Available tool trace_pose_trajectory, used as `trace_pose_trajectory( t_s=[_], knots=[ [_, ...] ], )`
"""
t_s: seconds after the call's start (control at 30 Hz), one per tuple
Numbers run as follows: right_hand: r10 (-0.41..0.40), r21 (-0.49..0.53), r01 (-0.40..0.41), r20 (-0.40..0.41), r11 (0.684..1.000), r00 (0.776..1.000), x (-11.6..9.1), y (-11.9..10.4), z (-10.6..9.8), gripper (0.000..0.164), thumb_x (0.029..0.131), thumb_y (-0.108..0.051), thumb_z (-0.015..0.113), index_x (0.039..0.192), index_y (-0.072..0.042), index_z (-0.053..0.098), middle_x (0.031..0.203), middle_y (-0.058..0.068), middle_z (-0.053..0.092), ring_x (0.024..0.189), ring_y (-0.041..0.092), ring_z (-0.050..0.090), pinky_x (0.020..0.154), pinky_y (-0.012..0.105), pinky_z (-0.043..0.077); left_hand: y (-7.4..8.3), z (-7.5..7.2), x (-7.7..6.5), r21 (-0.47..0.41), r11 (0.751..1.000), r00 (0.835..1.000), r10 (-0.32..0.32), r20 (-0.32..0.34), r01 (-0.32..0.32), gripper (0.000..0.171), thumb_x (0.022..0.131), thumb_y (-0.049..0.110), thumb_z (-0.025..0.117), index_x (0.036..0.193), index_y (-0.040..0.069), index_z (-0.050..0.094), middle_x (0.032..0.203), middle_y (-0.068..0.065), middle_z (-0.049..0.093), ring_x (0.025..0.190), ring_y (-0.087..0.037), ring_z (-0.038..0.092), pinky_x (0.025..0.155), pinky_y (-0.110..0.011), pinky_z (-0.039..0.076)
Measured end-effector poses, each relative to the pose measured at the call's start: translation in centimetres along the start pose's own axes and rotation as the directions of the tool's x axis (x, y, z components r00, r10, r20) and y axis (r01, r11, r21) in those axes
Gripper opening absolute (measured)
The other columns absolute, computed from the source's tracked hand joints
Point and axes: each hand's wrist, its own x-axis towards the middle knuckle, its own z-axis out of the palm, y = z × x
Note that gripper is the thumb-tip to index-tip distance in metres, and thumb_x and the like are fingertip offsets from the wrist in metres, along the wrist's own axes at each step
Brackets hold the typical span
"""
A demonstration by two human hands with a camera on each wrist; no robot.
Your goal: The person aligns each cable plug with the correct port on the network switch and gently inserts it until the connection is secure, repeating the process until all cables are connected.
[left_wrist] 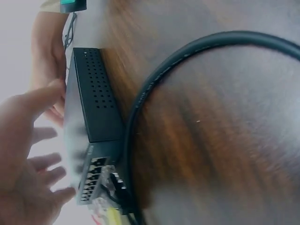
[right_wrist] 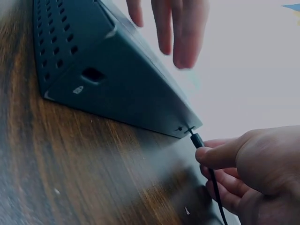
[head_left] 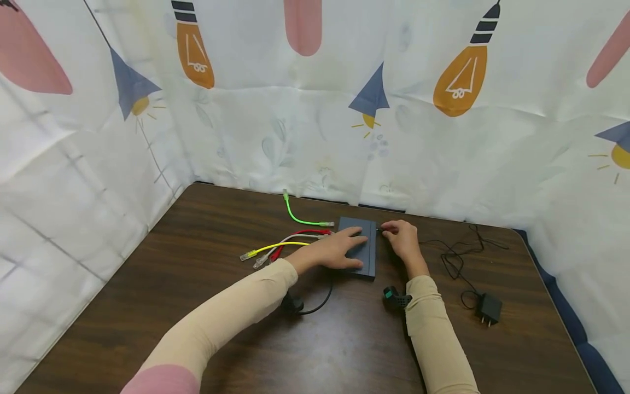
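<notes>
A dark blue-grey network switch (head_left: 370,241) lies flat on the wooden table. My left hand (head_left: 339,250) lies over its top with the fingers spread and fairly straight. At the switch's far right corner, my right hand (head_left: 403,241) pinches a slim black power plug (right_wrist: 197,140) between thumb and fingers. The plug's metal tip is right at a small hole in the side panel, with its shaft partly showing. On the opposite side, the left wrist view shows a row of ports (left_wrist: 91,180), one with a black cable (left_wrist: 140,98) at it that loops over the table.
Left of the switch lie loose network cables: green (head_left: 300,220), red (head_left: 301,232), white (head_left: 290,237) and yellow (head_left: 270,247). A black power adapter (head_left: 489,308) with thin cord (head_left: 453,254) sits at the right. A patterned curtain (head_left: 315,120) hangs behind the table.
</notes>
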Motion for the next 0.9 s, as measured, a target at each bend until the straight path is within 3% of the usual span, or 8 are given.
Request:
trace_pose_trajectory(
  t_s=[0.17,0.3,0.43,0.53,0.63,0.8,0.9],
  knots=[
    [0.020,0.010,-0.020,0.002,1.000,1.000,0.0,0.3,-0.2,0.016,0.090,-0.006,0.066,0.104,-0.001,0.073,0.111,0.021,0.063,0.103,0.036,0.065,0.090,0.049,0.050,-0.9,0.4,0.3,-0.184,0.981,0.984,-0.089,-0.157,0.059,0.069,0.095,0.042,0.058,0.152,0.012,0.032,0.161,-0.013,0.018,0.147,-0.029,0.026,0.115,-0.045,0.032],
    [0.029,-0.002,-0.029,0.006,1.000,1.000,0.0,0.3,-0.2,0.016,0.091,-0.007,0.066,0.104,-0.002,0.072,0.112,0.019,0.064,0.103,0.036,0.063,0.090,0.048,0.050,-1.5,0.5,0.4,-0.323,0.943,0.950,-0.168,-0.264,0.077,0.063,0.094,0.035,0.061,0.146,0.007,0.039,0.158,-0.017,0.025,0.145,-0.031,0.031,0.114,-0.047,0.033],
    [0.038,-0.010,-0.038,0.010,0.999,0.999,0.0,0.2,-0.2,0.016,0.092,-0.008,0.064,0.106,-0.004,0.072,0.112,0.019,0.067,0.104,0.035,0.063,0.089,0.049,0.050,-2.1,0.5,0.5,-0.408,0.909,0.917,-0.229,-0.327,0.081,0.056,0.094,0.025,0.063,0.143,0.005,0.043,0.153,-0.016,0.035,0.140,-0.031,0.038,0.111,-0.046,0.038],
    [0.047,-0.006,-0.047,0.012,0.999,0.999,0.0,0.2,-0.2,0.017,0.093,-0.010,0.064,0.106,-0.005,0.072,0.111,0.017,0.070,0.104,0.034,0.063,0.088,0.048,0.051,-2.4,0.5,0.6,-0.427,0.901,0.909,-0.240,-0.340,0.078,0.054,0.094,0.016,0.063,0.142,0.004,0.042,0.149,-0.015,0.041,0.132,-0.031,0.048,0.103,-0.043,0.046],
    [0.053,-0.001,-0.053,0.011,0.999,0.999,0.0,0.3,-0.1,0.017,0.093,-0.011,0.064,0.106,-0.006,0.072,0.110,0.016,0.070,0.103,0.033,0.064,0.088,0.048,0.051,-2.6,0.7,0.9,-0.423,0.902,0.912,-0.244,-0.330,0.089,0.054,0.094,0.012,0.062,0.143,0.003,0.041,0.147,-0.016,0.044,0.125,-0.030,0.054,0.095,-0.039,0.052],
    [0.033,0.006,-0.033,0.007,0.999,0.999,0.0,0.2,0.0,0.018,0.092,-0.010,0.064,0.108,-0.004,0.072,0.110,0.017,0.070,0.103,0.034,0.064,0.087,0.048,0.052,-2.9,0.6,1.1,-0.437,0.891,0.920,-0.268,-0.284,0.125,0.058,0.093,0.012,0.064,0.145,0.004,0.039,0.146,-0.018,0.045,0.119,-0.032,0.060,0.092,-0.039,0.054],
    [0.016,0.009,-0.016,0.004,1.000,1.000,0.1,0.1,0.0,0.018,0.092,-0.009,0.064,0.107,-0.004,0.072,0.110,0.017,0.070,0.103,0.034,0.063,0.087,0.048,0.051,-3.0,0.3,1.1,-0.468,0.872,0.915,-0.296,-0.272,0.143,0.060,0.092,0.012,0.066,0.145,0.005,0.040,0.145,-0.021,0.046,0.120,-0.033,0.060,0.093,-0.040,0.053]
  ],
)
